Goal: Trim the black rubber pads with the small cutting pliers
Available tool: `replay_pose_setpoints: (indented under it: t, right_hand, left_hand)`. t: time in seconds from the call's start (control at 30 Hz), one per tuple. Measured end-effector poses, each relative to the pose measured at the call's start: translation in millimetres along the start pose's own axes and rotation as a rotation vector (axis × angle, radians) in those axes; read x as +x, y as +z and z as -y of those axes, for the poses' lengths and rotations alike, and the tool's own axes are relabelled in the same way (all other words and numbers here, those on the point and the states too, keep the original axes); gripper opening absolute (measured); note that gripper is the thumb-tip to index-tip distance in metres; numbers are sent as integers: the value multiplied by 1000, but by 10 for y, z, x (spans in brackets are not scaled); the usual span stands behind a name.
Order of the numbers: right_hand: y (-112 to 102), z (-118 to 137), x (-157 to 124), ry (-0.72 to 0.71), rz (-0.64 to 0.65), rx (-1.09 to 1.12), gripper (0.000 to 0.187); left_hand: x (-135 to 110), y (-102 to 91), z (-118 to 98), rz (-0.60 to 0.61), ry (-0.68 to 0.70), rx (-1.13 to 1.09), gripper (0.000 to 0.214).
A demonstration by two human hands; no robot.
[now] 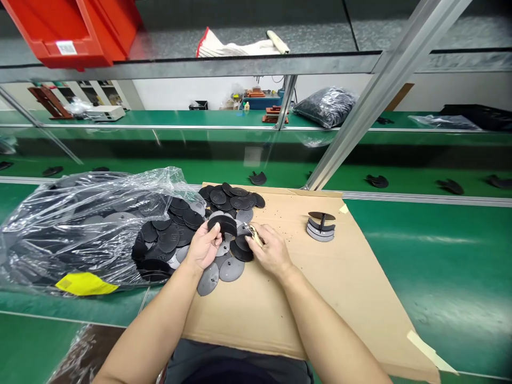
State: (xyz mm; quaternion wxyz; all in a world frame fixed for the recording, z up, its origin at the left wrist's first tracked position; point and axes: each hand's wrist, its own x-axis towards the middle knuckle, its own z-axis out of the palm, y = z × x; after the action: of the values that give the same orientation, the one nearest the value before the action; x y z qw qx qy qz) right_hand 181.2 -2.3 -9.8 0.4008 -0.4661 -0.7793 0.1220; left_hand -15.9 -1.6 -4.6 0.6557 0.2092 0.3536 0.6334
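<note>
My left hand (205,246) is closed on a black, curved plastic part (223,224), held above a pile of discs. In my right hand (272,249) is a pair of small pliers (255,234) with a metal tip and yellowish handles. The tip is close to the right end of the black part; whether they touch I cannot tell. Beneath and around both hands lie loose black and grey round discs (232,269). A clear plastic bag (100,213) on the left spills more of these discs.
A cardboard sheet (320,298) covers the bench. An assembled black-and-grey piece (321,227) stands on it at the right. Behind, black parts (258,178) lie spaced along a green belt (224,168). A slanting metal post (376,90) and a red bin (76,32) are overhead.
</note>
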Motion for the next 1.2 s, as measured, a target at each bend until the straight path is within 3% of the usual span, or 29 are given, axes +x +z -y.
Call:
replay_pose_setpoints:
  t: [0.2,0.4,0.6,1.2]
  right_hand:
    - [15,48,-9,-99,33,-21,31]
    - [21,112,-38,-158,97,-49,33]
    - [19,181,-44,-206,208,-97,34]
    - [2,204,-61,-162,318,-207,31]
  left_hand:
    - [-46,22,-29,125,-119,0,45]
    - [-28,4,-56,89,-188,-3,46]
    - [-9,-6,-47,162,-255,-27,37]
    - [-43,10,-3,147,-225,149,37]
